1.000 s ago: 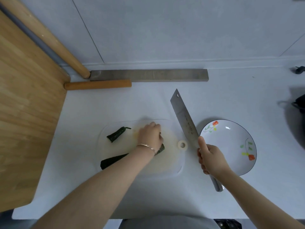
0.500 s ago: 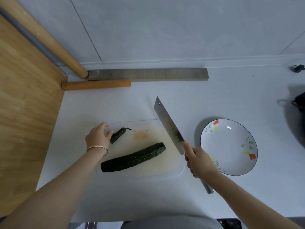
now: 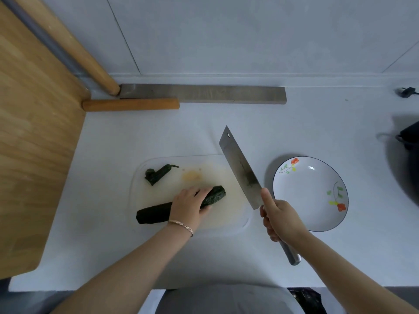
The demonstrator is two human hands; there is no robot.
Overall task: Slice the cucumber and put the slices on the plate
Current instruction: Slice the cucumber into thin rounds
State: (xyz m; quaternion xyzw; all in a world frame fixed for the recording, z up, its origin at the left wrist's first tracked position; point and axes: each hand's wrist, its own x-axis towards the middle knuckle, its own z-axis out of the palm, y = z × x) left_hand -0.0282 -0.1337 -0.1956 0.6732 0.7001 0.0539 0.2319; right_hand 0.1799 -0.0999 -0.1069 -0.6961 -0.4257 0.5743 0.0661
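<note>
A pale table fills the view, with a large wooden board overlapping its left side. A long grey bar lies along the back wall, and a wooden rod rests just in front of its left end. Near the middle sits a translucent cutting board, stained faintly orange. Just beside it on the right stands a white plate with painted flowers and a dark rim, holding no slices.

The cleaver slants away and to the left over the right end of the cutting board, apart from the cucumber. The right grip is wrapped around its metal handle, thumb laid toward the blade. The cucumber lies whole on the cutting board, angled up to the right. The left grip is curled over the cucumber's right half, leaving its cut end bare. A small stem piece lies at the cutting board's far left. A thin bracelet circles the left wrist.
</note>
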